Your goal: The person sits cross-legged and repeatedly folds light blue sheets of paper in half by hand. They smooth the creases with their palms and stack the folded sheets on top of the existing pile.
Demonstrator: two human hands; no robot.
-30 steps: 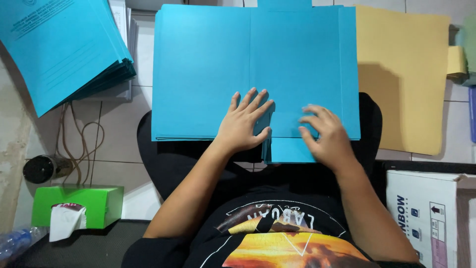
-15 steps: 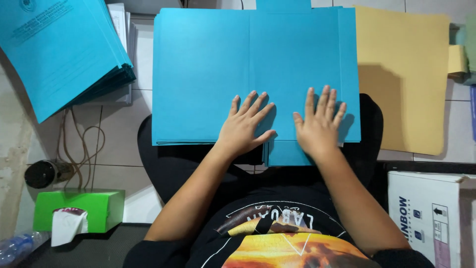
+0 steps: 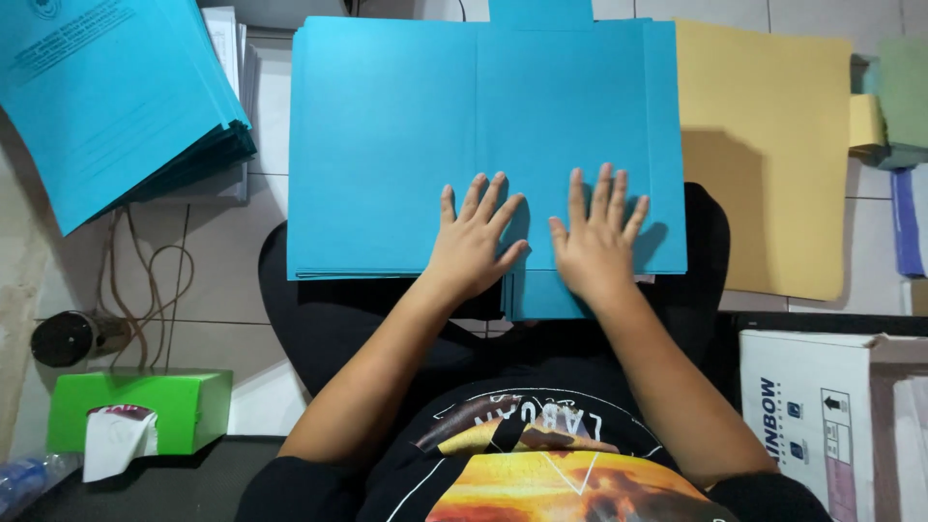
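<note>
A stack of opened blue paper folders (image 3: 406, 126) lies across my lap, with a centre fold line and small flaps at the top and bottom. My left hand (image 3: 471, 240) rests flat on the top folder just left of the fold, fingers spread. My right hand (image 3: 597, 237) presses flat on the folder just right of the fold, fingers spread and pointing away from me. Neither hand grips anything.
A second pile of blue folders (image 3: 106, 97) sits at the upper left on the tiled floor. Yellow folders (image 3: 764, 145) lie to the right. A green tissue box (image 3: 135, 411) is at lower left, a white cardboard box (image 3: 822, 416) at lower right, cables (image 3: 145, 280) on the floor.
My right hand went from curled at the folder's lower edge to flat with spread fingers, sliding up onto the right half. My left hand stayed flat in nearly the same place.
</note>
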